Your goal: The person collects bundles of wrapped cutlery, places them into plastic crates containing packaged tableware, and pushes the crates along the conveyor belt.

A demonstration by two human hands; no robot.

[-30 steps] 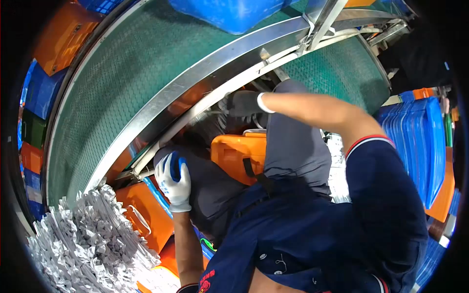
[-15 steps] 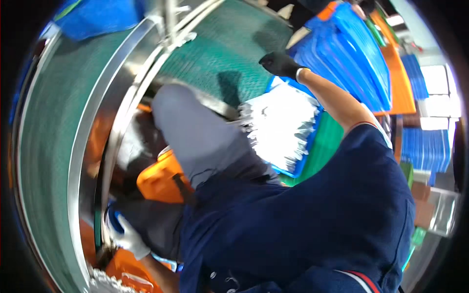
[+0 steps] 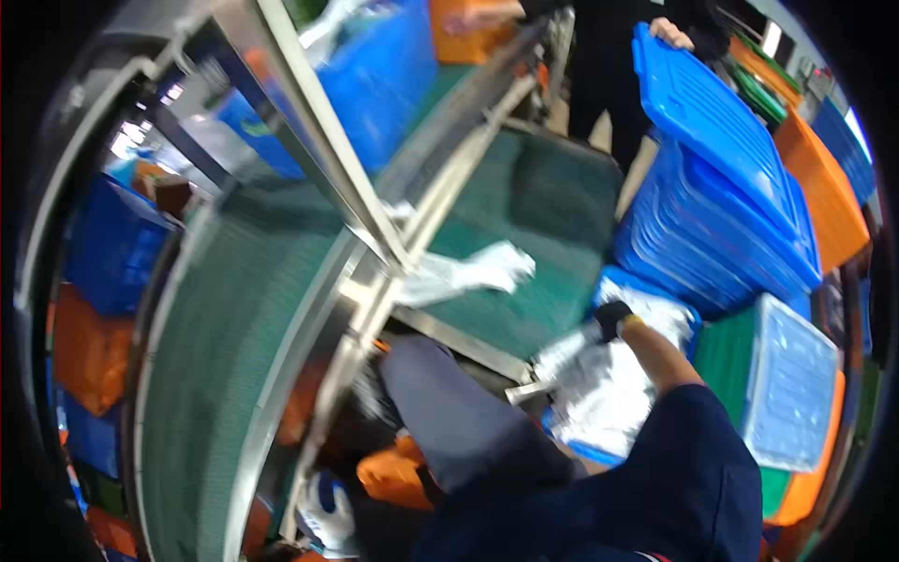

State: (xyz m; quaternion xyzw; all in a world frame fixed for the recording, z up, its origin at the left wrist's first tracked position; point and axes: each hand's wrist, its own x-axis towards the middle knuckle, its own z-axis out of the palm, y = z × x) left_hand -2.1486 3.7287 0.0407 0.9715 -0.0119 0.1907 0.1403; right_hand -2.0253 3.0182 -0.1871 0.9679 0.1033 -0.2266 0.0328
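Note:
My right hand (image 3: 613, 320), in a black glove, is down at a blue bin (image 3: 695, 328) heaped with white plastic packets (image 3: 623, 375). Its fingers look closed on a pale packet (image 3: 569, 352) that trails toward the belt side; blur softens the detail. My left hand (image 3: 326, 515), in a white glove with blue on it, rests low beside my leg and the metal rail. Its fingers seem apart, with nothing visible in them. Another white plastic piece (image 3: 468, 272) lies across the rail and the green belt (image 3: 506, 215).
A curved green conveyor (image 3: 225, 375) runs along the left, below a metal post (image 3: 323, 122). A stack of blue crates (image 3: 693, 225) stands behind the bin. Another person's hand (image 3: 670, 34) touches the upper blue lid (image 3: 712, 112). An orange container (image 3: 393, 473) sits by my legs.
My right hand has moved from above the green belt down to the packets in the bin. A white plastic piece now lies on the belt. The view has shifted, and another person has come into view.

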